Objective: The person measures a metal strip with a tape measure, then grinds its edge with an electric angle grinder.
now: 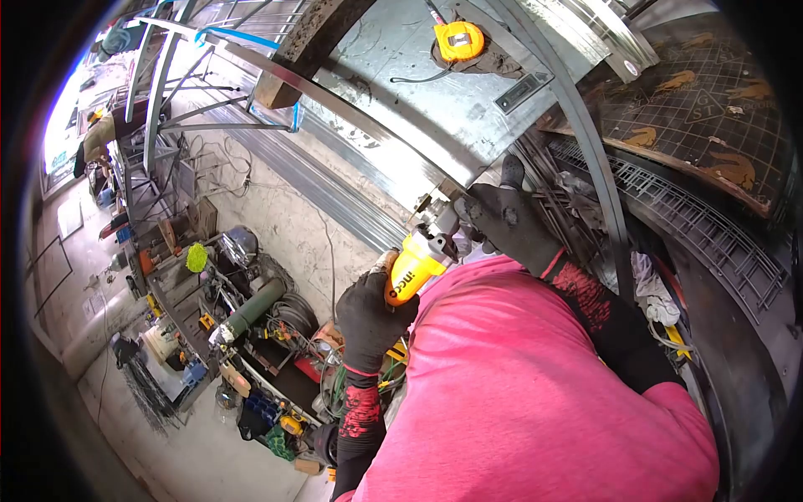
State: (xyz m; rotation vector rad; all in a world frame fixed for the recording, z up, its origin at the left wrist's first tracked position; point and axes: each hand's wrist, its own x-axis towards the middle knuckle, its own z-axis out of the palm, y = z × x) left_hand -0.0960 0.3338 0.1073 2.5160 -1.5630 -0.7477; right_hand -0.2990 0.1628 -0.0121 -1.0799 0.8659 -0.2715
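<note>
A yellow angle grinder (pixel 414 269) is held close in front of the pink shirt. My left hand (pixel 373 320), in a black glove, is closed around the rear of its yellow body. My right hand (pixel 512 224), also gloved, is closed at the front, beside the grey metal gear head (pixel 438 219). A dark rounded grip end (pixel 512 171) sticks out beyond the right fingers. The end of a long metal bar (pixel 368 122) lies right by the grinder's head. My right fingers partly hide the front of the tool.
A yellow tape measure (pixel 459 42) rests on a metal sheet (pixel 376 52) near a wooden beam (pixel 303 52). Patterned board (pixel 669 109) and wire mesh (pixel 711 222) lie at right. At left are tools, a green cylinder (pixel 256 305), cables and a person (pixel 99 136) farther off.
</note>
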